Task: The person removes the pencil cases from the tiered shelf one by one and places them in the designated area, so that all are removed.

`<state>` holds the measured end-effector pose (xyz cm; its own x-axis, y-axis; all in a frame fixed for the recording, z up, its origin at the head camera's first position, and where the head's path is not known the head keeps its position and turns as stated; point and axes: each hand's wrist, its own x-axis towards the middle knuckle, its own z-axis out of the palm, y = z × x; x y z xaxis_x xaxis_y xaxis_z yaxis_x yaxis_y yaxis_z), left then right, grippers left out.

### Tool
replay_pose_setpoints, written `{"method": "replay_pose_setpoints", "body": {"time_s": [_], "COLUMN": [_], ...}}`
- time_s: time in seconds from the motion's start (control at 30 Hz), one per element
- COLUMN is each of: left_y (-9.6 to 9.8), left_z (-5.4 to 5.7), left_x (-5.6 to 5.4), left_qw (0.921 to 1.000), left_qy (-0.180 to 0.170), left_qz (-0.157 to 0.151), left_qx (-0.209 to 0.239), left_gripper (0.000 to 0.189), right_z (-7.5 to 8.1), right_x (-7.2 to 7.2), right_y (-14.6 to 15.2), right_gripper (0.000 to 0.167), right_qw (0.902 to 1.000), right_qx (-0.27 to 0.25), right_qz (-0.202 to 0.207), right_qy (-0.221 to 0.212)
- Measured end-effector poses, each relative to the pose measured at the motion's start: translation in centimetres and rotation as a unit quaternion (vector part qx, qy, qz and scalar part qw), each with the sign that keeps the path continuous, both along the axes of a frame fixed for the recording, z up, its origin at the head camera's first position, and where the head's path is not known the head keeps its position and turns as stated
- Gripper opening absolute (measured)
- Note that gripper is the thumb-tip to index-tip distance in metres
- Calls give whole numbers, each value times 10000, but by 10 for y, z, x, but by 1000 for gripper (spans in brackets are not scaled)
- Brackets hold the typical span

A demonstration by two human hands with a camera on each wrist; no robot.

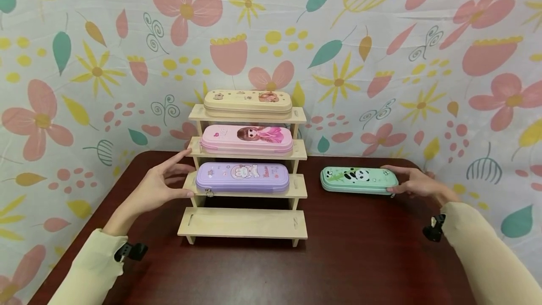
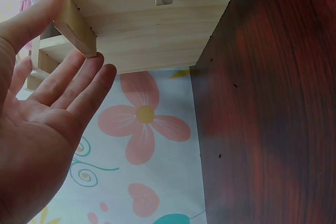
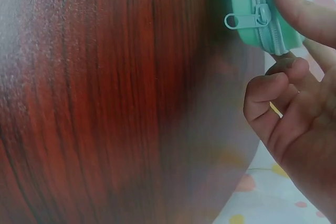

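My left hand [image 1: 154, 186] is at the left end of a stepped wooden stand [image 1: 241, 223], thumb on the front and fingers behind a side piece [image 2: 76, 27]. With my right hand [image 1: 417, 184] I grip the right end of a mint-green pencil case [image 1: 354, 180] with a panda print. Its zipper pull [image 3: 247, 21] hangs at that end in the right wrist view. On the stand's upper steps lie a cream pencil case [image 1: 247, 104], a pink one [image 1: 250, 139] with a doll print and a purple one [image 1: 243, 177]. The lowest step is bare.
The stand is on a dark red-brown wooden table [image 1: 364, 248]. Close behind the table hangs a white cloth [image 1: 279, 8] printed with flowers and leaves. Dark camera mounts [image 1: 131, 251] sit on both wrists.
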<state>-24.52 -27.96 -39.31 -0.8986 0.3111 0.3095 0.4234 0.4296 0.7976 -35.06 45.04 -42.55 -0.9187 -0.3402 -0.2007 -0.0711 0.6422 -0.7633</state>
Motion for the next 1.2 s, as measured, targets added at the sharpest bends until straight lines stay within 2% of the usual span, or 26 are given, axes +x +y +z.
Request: {"method": "replay_pose_setpoints", "body": {"time_s": [0.37,0.73,1.2], "left_y": [-1,0,0], "left_z": [-2,-1,-2], "left_x": [0,0,0], "left_qw": [10000,9999,10000], "left_qy": [33,37,13], "left_qz": [11,60,-7], "left_qx": [-20,-72,-9], "left_gripper": [104,104,104], "right_z": [-11,-13,-14], "right_x": [-1,-1,-11], "right_y": [-3,-7,-19], "right_gripper": [82,78,86], "right_qw": [9997,9976,9972], "right_qx": [-8,-28,88], "right_qz": [-136,-44,-333], "right_qy": [180,684,661]}}
